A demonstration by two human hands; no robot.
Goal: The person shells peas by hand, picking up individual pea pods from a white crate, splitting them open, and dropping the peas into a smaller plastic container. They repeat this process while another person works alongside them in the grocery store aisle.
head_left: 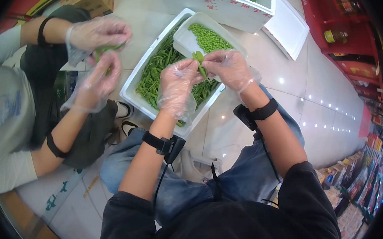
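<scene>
Between my two gloved hands is a green pea pod (pixel 200 61), which looks split apart at its upper end. My left hand (pixel 178 82) pinches it from the left, and my right hand (pixel 230 69) grips its other side. Both wear clear plastic gloves. Beneath them stands a white foam box (pixel 129 95) filled with green pods (pixel 154 75). A white tray (pixel 183 41) rests across the box's far right part, just beyond my fingers, with shelled peas (pixel 210 38) in it. Whether loose peas sit in the opened pod is too small to tell.
At left, a seated co-worker's gloved hands (pixel 99 57) hold a green pod (pixel 109 47). Behind the tray is a taller foam box (pixel 218 7) with more pods; its lid (pixel 288 26) leans beside it. A cardboard box (pixel 88 2) sits far left, red store shelves (pixel 346 31) right.
</scene>
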